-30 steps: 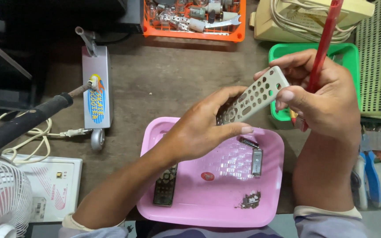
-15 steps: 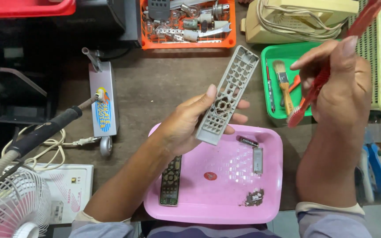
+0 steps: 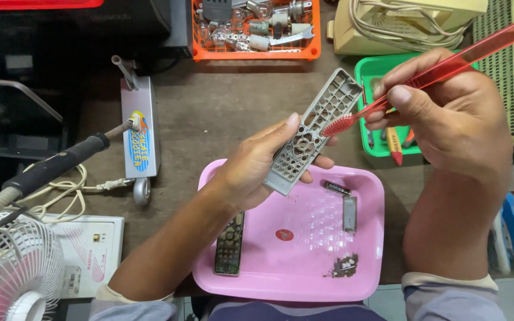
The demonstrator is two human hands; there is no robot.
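Observation:
My left hand (image 3: 257,166) grips a grey remote-control front shell (image 3: 316,128) with many button holes, held tilted above a pink tray (image 3: 304,279). My right hand (image 3: 441,113) holds a red translucent toothbrush (image 3: 447,62); its bristles touch the shell's right edge near the middle. Inside the tray lie a dark button pad (image 3: 229,244) at the left, a thin battery (image 3: 338,188), a small grey cover (image 3: 350,213) and a bit of debris (image 3: 345,266).
A soldering iron (image 3: 55,166) rests on a small toy-scooter stand (image 3: 140,139) at the left. A white fan (image 3: 13,273) is at the bottom left. An orange basket of parts (image 3: 251,30) sits at the back, a green tray with tools (image 3: 388,139) at the right.
The shell has risen slightly in my left hand. My right hand has brought the toothbrush down so its bristles now meet the shell; a second ago both hands held the shell.

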